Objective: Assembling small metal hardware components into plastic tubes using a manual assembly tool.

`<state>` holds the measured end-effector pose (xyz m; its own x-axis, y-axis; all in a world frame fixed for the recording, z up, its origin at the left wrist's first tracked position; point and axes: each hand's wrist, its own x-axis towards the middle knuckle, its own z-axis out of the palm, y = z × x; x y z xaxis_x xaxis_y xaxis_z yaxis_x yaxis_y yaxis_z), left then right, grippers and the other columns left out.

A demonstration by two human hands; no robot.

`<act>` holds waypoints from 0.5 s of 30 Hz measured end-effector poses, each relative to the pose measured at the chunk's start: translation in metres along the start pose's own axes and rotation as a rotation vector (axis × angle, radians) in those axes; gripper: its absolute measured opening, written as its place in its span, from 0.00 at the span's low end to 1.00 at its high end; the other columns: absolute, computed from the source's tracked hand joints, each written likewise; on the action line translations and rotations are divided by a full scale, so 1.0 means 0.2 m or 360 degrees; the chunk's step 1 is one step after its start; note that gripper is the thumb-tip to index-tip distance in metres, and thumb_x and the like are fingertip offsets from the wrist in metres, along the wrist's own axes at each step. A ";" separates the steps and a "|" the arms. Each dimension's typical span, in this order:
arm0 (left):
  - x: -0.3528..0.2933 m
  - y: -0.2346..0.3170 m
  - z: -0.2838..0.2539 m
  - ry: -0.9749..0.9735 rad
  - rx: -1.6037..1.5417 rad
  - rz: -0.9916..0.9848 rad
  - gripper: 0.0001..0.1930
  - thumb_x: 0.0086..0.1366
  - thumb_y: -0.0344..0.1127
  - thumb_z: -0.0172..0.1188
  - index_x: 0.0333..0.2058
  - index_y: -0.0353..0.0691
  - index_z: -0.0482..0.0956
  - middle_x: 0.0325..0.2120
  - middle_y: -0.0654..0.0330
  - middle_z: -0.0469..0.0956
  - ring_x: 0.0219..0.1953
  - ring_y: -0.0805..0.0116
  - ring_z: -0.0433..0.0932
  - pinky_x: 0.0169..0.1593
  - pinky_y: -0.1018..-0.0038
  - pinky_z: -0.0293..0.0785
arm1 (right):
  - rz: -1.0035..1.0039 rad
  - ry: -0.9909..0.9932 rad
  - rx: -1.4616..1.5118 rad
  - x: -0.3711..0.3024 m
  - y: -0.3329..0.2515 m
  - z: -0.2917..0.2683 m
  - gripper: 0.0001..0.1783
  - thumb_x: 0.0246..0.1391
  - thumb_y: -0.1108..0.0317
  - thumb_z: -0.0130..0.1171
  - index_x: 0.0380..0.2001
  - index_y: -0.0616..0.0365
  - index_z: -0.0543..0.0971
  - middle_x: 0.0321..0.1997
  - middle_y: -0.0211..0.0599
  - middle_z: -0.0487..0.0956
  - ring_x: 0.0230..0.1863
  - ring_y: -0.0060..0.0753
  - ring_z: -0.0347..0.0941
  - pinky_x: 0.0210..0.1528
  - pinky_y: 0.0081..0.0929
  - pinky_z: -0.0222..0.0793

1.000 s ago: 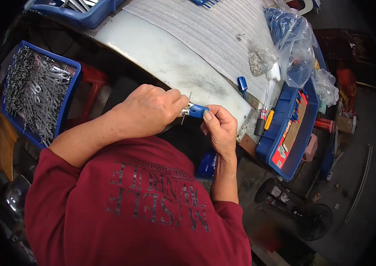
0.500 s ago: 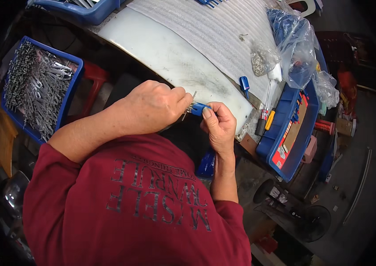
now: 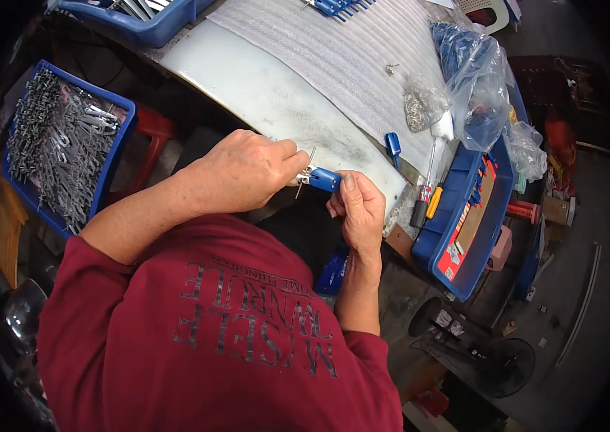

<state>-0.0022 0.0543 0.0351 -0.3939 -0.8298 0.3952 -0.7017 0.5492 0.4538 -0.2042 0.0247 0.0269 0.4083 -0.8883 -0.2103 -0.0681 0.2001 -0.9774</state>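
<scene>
I see the left hand point(image 3: 258, 169) pinching the metal end point(image 3: 303, 176), right hand point(image 3: 359, 207) pinching the handle point(image 3: 324, 180); I'd expect it light, stiff, best held by its sides.

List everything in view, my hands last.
Held piece: one, blue and silver, centre
Worktable: one, white, top centre
Foam sheet: one, white, on worktable
Loose piece: one, blue, worktable's right side
Plastic bags: several, clear, upper right
Bins: at least three, blue, left, upper left, right
Metal parts: many, grey, left bin
Handled tools: two, red-black and yellow, beside right bin
Fan: one, black, lower right
Shirt: one, maroon, bottom
Left hand: one, bare, piece's metal end
Right hand: one, bare, blue end
</scene>
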 end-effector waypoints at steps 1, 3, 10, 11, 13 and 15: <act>-0.01 0.00 0.00 -0.0049 -0.0016 -0.0036 0.09 0.48 0.31 0.57 0.29 0.37 0.70 0.18 0.58 0.68 0.19 0.61 0.73 0.21 0.69 0.68 | -0.0020 0.0013 -0.0042 0.00 0.00 0.00 0.16 0.56 0.61 0.46 0.32 0.66 0.71 0.14 0.25 0.61 0.15 0.15 0.54 0.19 0.17 0.56; -0.01 -0.01 0.01 -0.0097 -0.0025 -0.0071 0.12 0.47 0.32 0.59 0.32 0.38 0.70 0.18 0.58 0.68 0.21 0.60 0.72 0.22 0.68 0.66 | -0.0035 0.0017 -0.0066 0.01 0.00 0.00 0.16 0.56 0.61 0.47 0.32 0.66 0.72 0.14 0.25 0.61 0.15 0.15 0.54 0.19 0.16 0.56; 0.00 -0.02 0.00 -0.0089 -0.0047 -0.0084 0.12 0.48 0.33 0.59 0.31 0.38 0.70 0.18 0.58 0.68 0.20 0.59 0.72 0.22 0.67 0.66 | -0.0067 0.0047 -0.0174 0.02 0.01 0.00 0.15 0.57 0.62 0.47 0.33 0.66 0.72 0.14 0.25 0.64 0.16 0.15 0.57 0.19 0.15 0.57; 0.00 -0.02 0.00 -0.0083 -0.0054 -0.0084 0.12 0.48 0.33 0.59 0.32 0.38 0.70 0.18 0.58 0.68 0.20 0.59 0.72 0.22 0.67 0.66 | -0.0069 0.0042 -0.0168 0.01 0.01 0.01 0.15 0.57 0.62 0.47 0.33 0.66 0.72 0.14 0.25 0.64 0.16 0.15 0.57 0.19 0.15 0.57; 0.00 -0.02 0.00 -0.0080 -0.0056 -0.0078 0.12 0.48 0.33 0.59 0.32 0.38 0.69 0.18 0.58 0.68 0.20 0.59 0.72 0.22 0.67 0.66 | -0.0093 0.0060 -0.0271 0.01 0.00 0.01 0.15 0.56 0.62 0.47 0.33 0.66 0.73 0.15 0.25 0.65 0.16 0.15 0.59 0.19 0.14 0.56; 0.00 -0.02 0.00 -0.0075 -0.0058 -0.0071 0.12 0.48 0.33 0.59 0.32 0.38 0.69 0.18 0.58 0.68 0.20 0.58 0.72 0.22 0.67 0.66 | -0.0115 0.0074 -0.0301 0.01 -0.01 0.00 0.15 0.56 0.62 0.47 0.34 0.66 0.73 0.16 0.26 0.66 0.17 0.15 0.59 0.20 0.13 0.56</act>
<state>0.0008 0.0521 0.0331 -0.3908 -0.8569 0.3361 -0.6977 0.5139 0.4991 -0.2028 0.0237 0.0276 0.3760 -0.9165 -0.1363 -0.2118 0.0582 -0.9756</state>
